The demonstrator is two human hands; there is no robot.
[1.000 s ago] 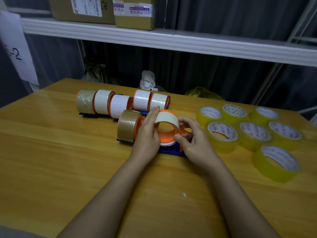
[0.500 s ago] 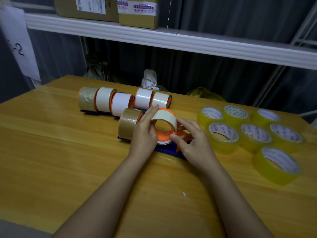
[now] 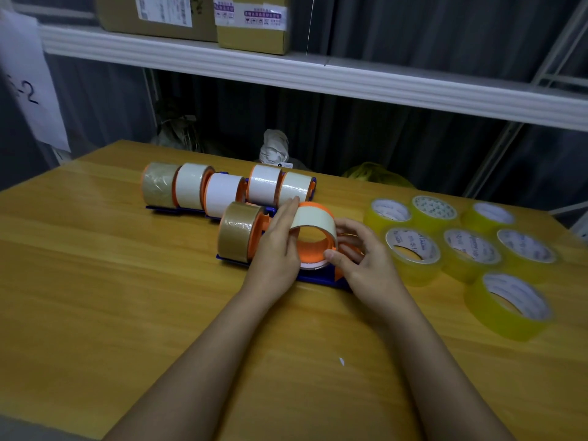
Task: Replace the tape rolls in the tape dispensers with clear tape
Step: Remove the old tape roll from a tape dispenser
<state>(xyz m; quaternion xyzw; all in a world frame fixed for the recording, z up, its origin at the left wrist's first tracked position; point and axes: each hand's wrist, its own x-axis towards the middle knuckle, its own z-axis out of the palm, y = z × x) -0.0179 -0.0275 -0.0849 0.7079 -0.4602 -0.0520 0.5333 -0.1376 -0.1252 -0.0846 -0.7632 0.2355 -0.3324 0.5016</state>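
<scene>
Head view: wooden table [image 3: 95,281], two bare forearms reaching in from the bottom edge. Left hand [image 3: 275,246] wrapped over the left side of a cream tape roll [image 3: 315,222], index finger laid along the roll's top, thumb hidden behind it. Right hand [image 3: 356,256] grasping the same roll from the right, thumb tip pressed against the lower front rim, fingers curled round the far side. Roll tilted, lifted partway off the orange hub [image 3: 313,249] of a blue dispenser [image 3: 321,278] near the table's middle. Just left of it, touching the left hand, a brown tape roll [image 3: 237,232] seated upright on its own orange-and-blue dispenser. Behind these, a row of five more loaded dispensers [image 3: 222,192]: one brown roll at the left end, four white or cream ones to its right. On the right part of the table, well apart from the row, seven clear yellowish tape rolls [image 3: 458,246] lying flat in a cluster, the nearest one [image 3: 509,305] closest to the front edge. Beyond the table, a white shelf [image 3: 318,74] carrying cardboard boxes [image 3: 203,17], dark curtain behind. Paper sheet [image 3: 28,81] hanging at far left.
</scene>
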